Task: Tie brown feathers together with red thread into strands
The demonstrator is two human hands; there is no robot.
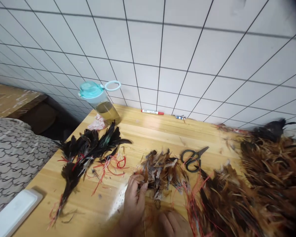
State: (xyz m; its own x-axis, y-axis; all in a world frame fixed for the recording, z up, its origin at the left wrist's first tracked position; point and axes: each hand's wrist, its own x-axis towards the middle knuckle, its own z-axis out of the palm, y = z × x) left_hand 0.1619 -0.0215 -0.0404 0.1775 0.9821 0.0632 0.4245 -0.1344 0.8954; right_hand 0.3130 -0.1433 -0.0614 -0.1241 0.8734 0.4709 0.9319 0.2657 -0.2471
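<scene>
A small pile of brown feathers (pixel 162 169) lies in front of me on the wooden table. My left hand (pixel 135 197) is at its left edge, thumb and fingers pinched on a brown feather. Close to the bottom of the view is my right hand (pixel 175 223), slightly blurred, its fingers curled; whatever is between them is hidden. Loose brown feathers and thin strands lie between the hands. Just beyond the pile, to the right, rest black-handled scissors (pixel 193 159). Red strings (pixel 194 204) trail beside the right hand.
Large heaps of brown feathers (pixel 268 171) cover the right side. Black feather bunches (pixel 86 151) with red ties lie left. A lidded bottle of yellowish liquid (pixel 103 108), crumpled tissue (pixel 96 123) and red marker (pixel 152 112) sit near the tiled wall. A white box (pixel 17 212) is front left.
</scene>
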